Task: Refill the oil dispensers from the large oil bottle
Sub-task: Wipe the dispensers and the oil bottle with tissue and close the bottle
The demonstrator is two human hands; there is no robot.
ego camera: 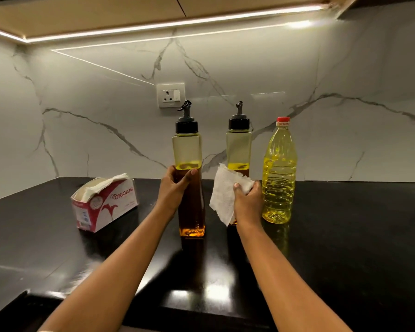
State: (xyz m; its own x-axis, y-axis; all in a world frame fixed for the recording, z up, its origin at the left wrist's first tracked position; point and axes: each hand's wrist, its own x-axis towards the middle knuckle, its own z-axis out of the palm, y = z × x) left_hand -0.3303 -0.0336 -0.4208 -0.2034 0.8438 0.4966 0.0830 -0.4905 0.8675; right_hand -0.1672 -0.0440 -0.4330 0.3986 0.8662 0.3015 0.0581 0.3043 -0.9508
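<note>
- The left hand (175, 188) grips the left oil dispenser (188, 149) at centre frame.
- The right hand (248, 202) pinches a paper towel (223, 195) in front of the right oil dispenser (238, 147).
- The large oil bottle (279, 178) stands capped, right of centre, on the black counter (345, 236).
- Both dispensers are capped and well filled, so pouring looks finished and only wiping remains.
- The right dispenser's lower half is hidden, and the bottle's oil level is unclear.

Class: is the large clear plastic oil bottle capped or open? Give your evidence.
Capped: the red cap sits on the neck of the large clear plastic oil bottle, which stands upright on the black counter.
</note>
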